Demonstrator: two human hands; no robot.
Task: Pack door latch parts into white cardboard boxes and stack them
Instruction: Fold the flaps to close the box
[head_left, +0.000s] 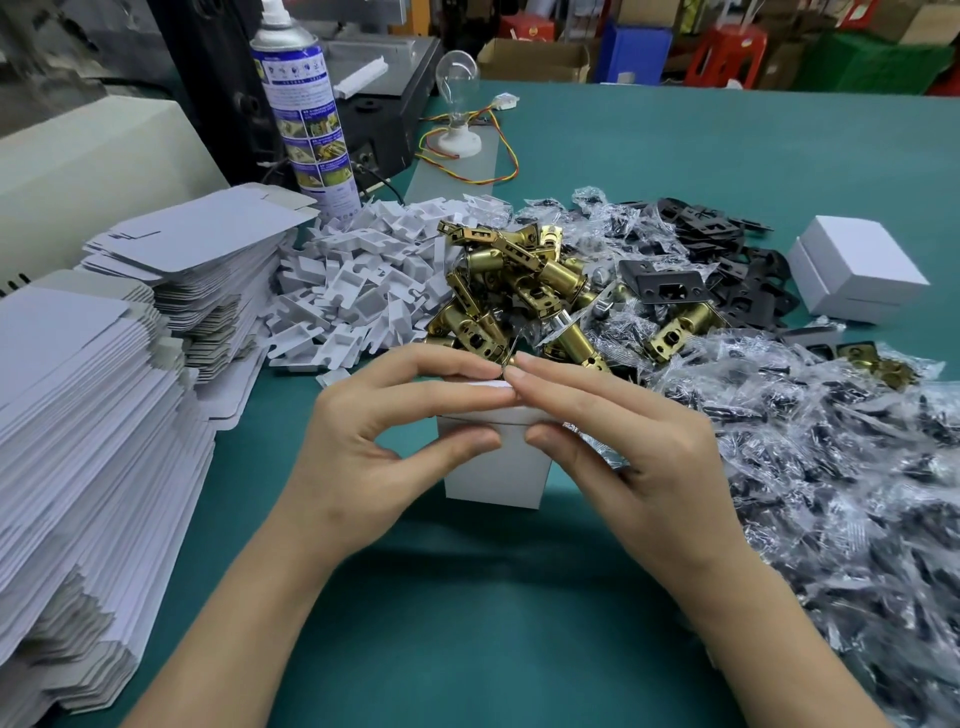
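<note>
A small white cardboard box (496, 475) stands upright on the green table in front of me. My left hand (384, 441) pinches its top from the left, thumb on the near face and fingers over the top flap. From the right, my right hand (623, 441) pinches the same top. Behind the box lies a heap of brass door latches (519, 291). Its contents are hidden by my fingers.
Stacks of flat white box blanks (93, 415) fill the left. White cardboard inserts (358, 280) lie behind them. Bagged screws (831, 441) and black strike plates (727, 260) cover the right. Closed white boxes (857, 270) sit far right, a spray can (306, 109) at the back.
</note>
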